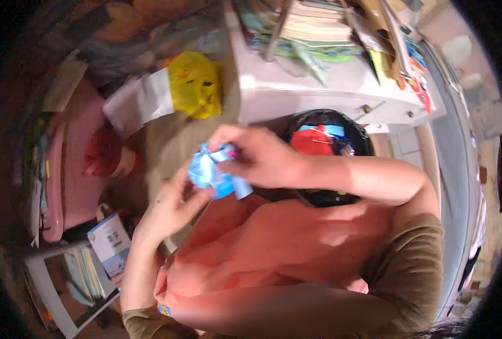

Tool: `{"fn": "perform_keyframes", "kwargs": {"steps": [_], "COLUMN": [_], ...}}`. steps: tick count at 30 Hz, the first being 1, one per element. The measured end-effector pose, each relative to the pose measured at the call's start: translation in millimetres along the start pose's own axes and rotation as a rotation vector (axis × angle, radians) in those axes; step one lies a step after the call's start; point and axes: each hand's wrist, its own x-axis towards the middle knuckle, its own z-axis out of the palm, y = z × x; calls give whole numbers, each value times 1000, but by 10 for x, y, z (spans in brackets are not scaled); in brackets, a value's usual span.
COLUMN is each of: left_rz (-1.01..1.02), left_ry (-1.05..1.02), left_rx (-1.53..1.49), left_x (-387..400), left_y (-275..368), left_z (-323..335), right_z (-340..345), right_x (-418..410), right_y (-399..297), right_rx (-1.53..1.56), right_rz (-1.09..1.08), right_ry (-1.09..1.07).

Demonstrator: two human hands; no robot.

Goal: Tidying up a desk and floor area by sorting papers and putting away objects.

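Observation:
My left hand [172, 207] holds the lower left side of a crumpled, shiny light-blue plastic wrapper [206, 169]. Over its upper right side curls my right hand [255, 154], with the fingers closed on it. A small pink spot shows near the right fingers, and a blue flap hangs down at the wrapper's lower right. Motion blur and the fingers hide part of its shape, so I cannot tell its contents. Below both hands a coral-coloured cloth [293, 237] covers my lap.
Beyond my right forearm stands a bin lined with a black bag [363, 131], holding a red packet [312, 142] and other wrappers. A white desk [289, 84] carries stacked papers [318, 21]. At left are a yellow plastic bag [195, 84], a pink storage box [75, 169] and a book [111, 243].

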Motion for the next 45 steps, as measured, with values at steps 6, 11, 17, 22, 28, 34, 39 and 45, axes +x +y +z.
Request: {"fn": "perform_keyframes", "kwargs": {"steps": [6, 11, 17, 22, 28, 34, 39, 45], "left_rz": [256, 677, 918, 974, 864, 567, 460, 454], "left_ry": [-340, -335, -182, -492, -606, -603, -724, -727], "left_rx": [-30, 430, 451, 141, 317, 234, -129, -73], "left_x": [603, 882, 759, 683, 453, 512, 729, 840], "left_y": [311, 475, 399, 428, 181, 41, 95, 68], "left_z": [510, 1065, 1752, 1679, 1554, 1543, 1667, 1895], "right_z": [-1322, -1112, -1030, -1084, -1085, -1368, -1214, -1487], "right_x": [-1012, -1442, -1353, -1254, -1000, -1239, -1782, -2377], "right_y": [-77, 996, 1840, 1928, 1556, 226, 280, 560], "right_rx": [-751, -812, -696, -590, -616, -317, -484, -528], "right_rz": [58, 207, 346, 417, 521, 405, 566, 784], "right_ry": [585, 288, -311, -404, -283, -108, -736, -790]}}
